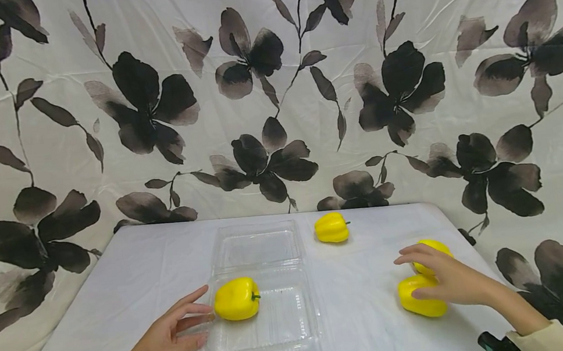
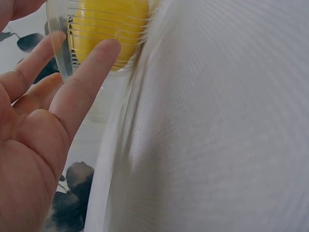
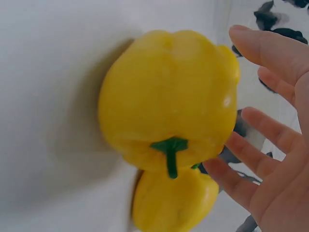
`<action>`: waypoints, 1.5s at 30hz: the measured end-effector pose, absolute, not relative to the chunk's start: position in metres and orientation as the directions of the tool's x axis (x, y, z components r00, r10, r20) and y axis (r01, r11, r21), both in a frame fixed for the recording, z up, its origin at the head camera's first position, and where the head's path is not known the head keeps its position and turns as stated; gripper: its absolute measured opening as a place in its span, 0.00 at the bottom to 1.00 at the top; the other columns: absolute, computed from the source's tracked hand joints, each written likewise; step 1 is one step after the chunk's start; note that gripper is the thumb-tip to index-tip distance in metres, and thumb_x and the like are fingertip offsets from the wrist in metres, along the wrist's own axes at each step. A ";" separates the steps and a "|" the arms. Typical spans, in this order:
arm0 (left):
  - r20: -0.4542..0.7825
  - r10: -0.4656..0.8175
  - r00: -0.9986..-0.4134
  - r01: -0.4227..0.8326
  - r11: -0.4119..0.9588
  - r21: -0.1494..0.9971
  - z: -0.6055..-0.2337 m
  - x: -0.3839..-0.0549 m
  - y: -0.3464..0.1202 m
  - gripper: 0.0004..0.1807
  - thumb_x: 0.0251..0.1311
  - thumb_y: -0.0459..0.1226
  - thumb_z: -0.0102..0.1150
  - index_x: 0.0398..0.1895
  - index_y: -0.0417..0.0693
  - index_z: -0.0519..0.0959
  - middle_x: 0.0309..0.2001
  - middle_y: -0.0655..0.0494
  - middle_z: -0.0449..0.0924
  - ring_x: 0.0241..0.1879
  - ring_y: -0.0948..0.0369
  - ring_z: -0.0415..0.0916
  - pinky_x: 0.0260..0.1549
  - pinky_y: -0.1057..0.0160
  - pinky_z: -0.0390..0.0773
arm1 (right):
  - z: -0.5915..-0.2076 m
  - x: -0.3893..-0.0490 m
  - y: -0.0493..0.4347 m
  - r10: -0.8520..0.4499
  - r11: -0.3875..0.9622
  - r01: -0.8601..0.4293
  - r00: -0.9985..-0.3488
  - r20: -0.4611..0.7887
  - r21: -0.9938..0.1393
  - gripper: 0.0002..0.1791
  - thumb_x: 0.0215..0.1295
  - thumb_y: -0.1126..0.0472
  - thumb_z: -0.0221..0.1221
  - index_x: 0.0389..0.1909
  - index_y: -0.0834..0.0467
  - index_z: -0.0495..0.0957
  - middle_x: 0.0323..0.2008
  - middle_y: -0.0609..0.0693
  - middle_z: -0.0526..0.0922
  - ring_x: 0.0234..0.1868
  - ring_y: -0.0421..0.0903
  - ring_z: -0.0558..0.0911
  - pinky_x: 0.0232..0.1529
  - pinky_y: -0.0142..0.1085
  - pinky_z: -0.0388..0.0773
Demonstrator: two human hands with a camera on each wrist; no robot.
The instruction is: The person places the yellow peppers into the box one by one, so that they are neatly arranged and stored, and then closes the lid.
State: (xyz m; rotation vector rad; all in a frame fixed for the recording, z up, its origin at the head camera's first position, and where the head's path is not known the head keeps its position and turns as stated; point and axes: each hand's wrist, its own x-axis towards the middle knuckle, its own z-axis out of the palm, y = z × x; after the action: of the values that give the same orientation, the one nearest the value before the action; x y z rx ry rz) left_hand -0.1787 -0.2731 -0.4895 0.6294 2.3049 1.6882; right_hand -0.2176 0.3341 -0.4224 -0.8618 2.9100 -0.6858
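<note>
A clear plastic clamshell box (image 1: 286, 339) lies with its lid (image 1: 255, 246) folded back on the table. One yellow bell pepper (image 1: 235, 300) sits in the left part of its base. My left hand (image 1: 171, 335) is at the box's left wall, fingers extended, fingertips right beside that pepper. On the right, my right hand (image 1: 452, 277) hovers with spread fingers over two more yellow bell peppers, the nearer one (image 1: 419, 299) and the farther one (image 1: 435, 247), partly hidden by the hand. In the right wrist view the nearer pepper (image 3: 169, 96) shows its green stem, with the fingers around its side.
Another yellow bell pepper (image 1: 331, 228) lies near the table's back edge, right of the lid. A white cloth covers the table (image 1: 358, 283). Behind it hangs a floral curtain (image 1: 301, 79). A small black object (image 1: 496, 344) shows by the right sleeve.
</note>
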 end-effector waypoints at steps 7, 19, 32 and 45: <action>0.086 0.460 -0.884 0.221 0.248 0.943 -0.489 -0.178 -0.274 0.22 0.70 0.33 0.69 0.65 0.42 0.77 0.85 0.35 0.44 0.63 0.74 0.77 0.58 0.68 0.82 | -0.428 -0.210 0.347 -0.541 0.742 -0.535 -0.834 0.110 -0.405 0.31 0.64 0.44 0.74 0.66 0.44 0.79 0.69 0.57 0.77 0.68 0.63 0.75 0.59 0.52 0.83; 0.072 0.450 -0.890 0.211 0.267 0.940 -0.489 -0.178 -0.274 0.23 0.69 0.34 0.69 0.65 0.43 0.77 0.85 0.36 0.45 0.68 0.54 0.77 0.59 0.68 0.82 | -0.432 -0.206 0.357 -0.554 0.708 -0.513 -0.830 0.070 -0.485 0.26 0.65 0.46 0.74 0.62 0.43 0.81 0.69 0.59 0.77 0.64 0.53 0.78 0.47 0.38 0.85; 0.076 0.448 -0.891 0.216 0.269 0.939 -0.489 -0.177 -0.274 0.23 0.69 0.34 0.69 0.65 0.43 0.77 0.85 0.36 0.46 0.68 0.52 0.77 0.59 0.68 0.82 | -0.433 -0.209 0.361 -0.583 0.689 -0.509 -0.812 0.023 -0.516 0.21 0.67 0.48 0.73 0.59 0.44 0.82 0.64 0.58 0.79 0.56 0.39 0.79 0.45 0.34 0.84; 0.067 0.444 -0.894 0.214 0.291 0.932 -0.489 -0.179 -0.273 0.23 0.69 0.36 0.70 0.65 0.46 0.77 0.85 0.38 0.46 0.69 0.36 0.72 0.60 0.64 0.83 | -0.432 -0.211 0.363 -0.609 0.682 -0.537 -0.793 0.021 -0.497 0.20 0.66 0.51 0.73 0.58 0.44 0.82 0.62 0.53 0.83 0.58 0.38 0.80 0.48 0.35 0.85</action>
State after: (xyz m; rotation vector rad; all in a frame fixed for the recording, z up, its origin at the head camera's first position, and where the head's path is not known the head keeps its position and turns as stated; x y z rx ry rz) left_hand -0.1787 -0.2732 -0.4889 0.6093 2.3517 1.6484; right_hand -0.2107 0.3633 -0.4316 -0.9407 2.7453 -0.7414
